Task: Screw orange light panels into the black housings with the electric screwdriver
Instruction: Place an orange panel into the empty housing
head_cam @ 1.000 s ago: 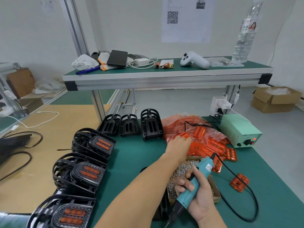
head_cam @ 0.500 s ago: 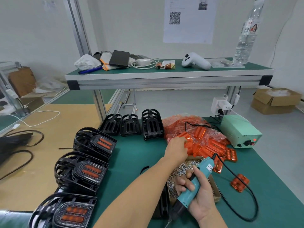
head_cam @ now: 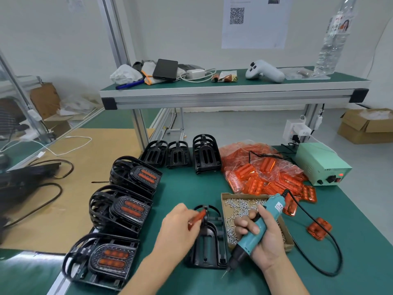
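Observation:
My left hand [head_cam: 177, 227] pinches an orange light panel [head_cam: 196, 218] just above the upper left of an empty black housing [head_cam: 209, 243] lying flat on the green mat. My right hand [head_cam: 262, 237] grips the teal electric screwdriver [head_cam: 254, 231], bit pointing down near the housing's lower right corner. A cardboard tray of small screws [head_cam: 240, 206] sits right beside the housing, partly behind my right hand. A heap of orange panels in clear plastic [head_cam: 261, 173] lies further back.
Three stacks of finished housings with orange panels [head_cam: 127, 209] line the mat's left edge. Empty black housings [head_cam: 204, 156] stand at the back. A green power supply [head_cam: 321, 165] sits back right, its black cable [head_cam: 331, 248] looping past a loose orange panel [head_cam: 319, 229].
My left hand has drawn back from the heap of panels toward me, carrying one orange panel to the black housing. The screwdriver hand has stayed roughly in place.

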A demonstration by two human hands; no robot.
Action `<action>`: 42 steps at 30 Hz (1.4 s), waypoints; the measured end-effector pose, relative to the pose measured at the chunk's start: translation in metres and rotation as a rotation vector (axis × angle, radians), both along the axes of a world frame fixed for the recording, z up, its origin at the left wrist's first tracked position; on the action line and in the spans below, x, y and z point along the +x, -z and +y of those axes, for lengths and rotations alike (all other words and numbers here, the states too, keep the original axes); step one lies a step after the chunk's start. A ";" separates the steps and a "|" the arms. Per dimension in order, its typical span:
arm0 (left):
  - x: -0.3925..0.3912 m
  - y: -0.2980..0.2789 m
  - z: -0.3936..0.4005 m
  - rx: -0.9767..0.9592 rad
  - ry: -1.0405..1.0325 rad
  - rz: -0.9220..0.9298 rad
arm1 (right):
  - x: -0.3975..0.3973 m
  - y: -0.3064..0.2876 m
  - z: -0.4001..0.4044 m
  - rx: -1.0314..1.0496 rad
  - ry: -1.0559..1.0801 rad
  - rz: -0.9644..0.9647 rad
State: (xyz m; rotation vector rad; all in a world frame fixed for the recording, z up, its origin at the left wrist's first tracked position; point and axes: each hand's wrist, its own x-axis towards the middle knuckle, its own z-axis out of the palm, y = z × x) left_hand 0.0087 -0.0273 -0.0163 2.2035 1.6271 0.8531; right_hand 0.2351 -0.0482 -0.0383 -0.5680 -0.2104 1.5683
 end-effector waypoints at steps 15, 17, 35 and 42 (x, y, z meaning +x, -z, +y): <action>0.031 0.028 -0.046 -0.105 0.114 0.286 | 0.003 0.004 -0.003 0.067 -0.040 0.014; 0.025 0.023 -0.047 -0.177 0.125 0.194 | 0.003 0.005 -0.003 0.071 -0.045 0.017; -0.014 0.033 -0.038 0.165 0.252 0.276 | 0.004 0.007 -0.002 0.069 -0.056 0.004; -0.014 0.037 -0.036 0.235 0.289 0.320 | 0.004 0.006 -0.002 0.073 -0.056 0.002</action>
